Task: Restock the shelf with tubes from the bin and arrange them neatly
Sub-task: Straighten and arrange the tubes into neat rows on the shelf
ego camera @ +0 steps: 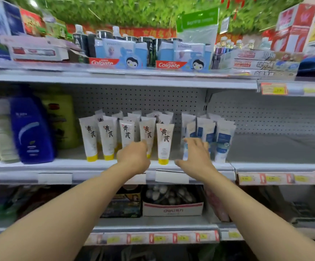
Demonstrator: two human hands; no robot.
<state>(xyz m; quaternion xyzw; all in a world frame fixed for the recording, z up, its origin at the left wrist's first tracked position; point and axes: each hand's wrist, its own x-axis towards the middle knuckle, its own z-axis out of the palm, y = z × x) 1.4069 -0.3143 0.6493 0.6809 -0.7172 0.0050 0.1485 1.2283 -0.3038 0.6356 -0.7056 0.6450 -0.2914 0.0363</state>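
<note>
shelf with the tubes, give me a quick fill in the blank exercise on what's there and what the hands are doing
1. The front-row white tubes with black characters stand on caps coloured ____.
2. The big bottle left of those tubes is ____.
3. The right hand reaches toward the tubes with ____ labels.
4. The boxes on the shelf above read ____.

Missing words: yellow; blue; blue; Colgate

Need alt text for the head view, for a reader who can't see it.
Both hands reach to the middle shelf: the left hand at white yellow-capped tubes, the right hand at white-and-blue tubes.
</note>
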